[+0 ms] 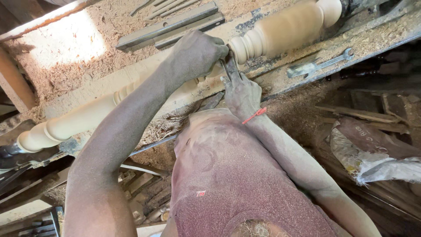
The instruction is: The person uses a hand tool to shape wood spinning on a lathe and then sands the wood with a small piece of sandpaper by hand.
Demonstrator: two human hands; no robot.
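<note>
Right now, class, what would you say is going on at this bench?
A person is working on a long turned wooden spindle mounted across a sawdust-covered lathe bed. The left hand presses down near a beaded section of the spindle, gripping a metal tool. The right hand, with a red band at the wrist, holds the same tool lower down. A wrench lies on the bed to the right, and flat metal bars lie behind the spindle.

A dusty maroon sleeveless shirt [245, 184], bare sawdust-coated arms, and a thin red string [255, 115] tied round the right wrist.
</note>
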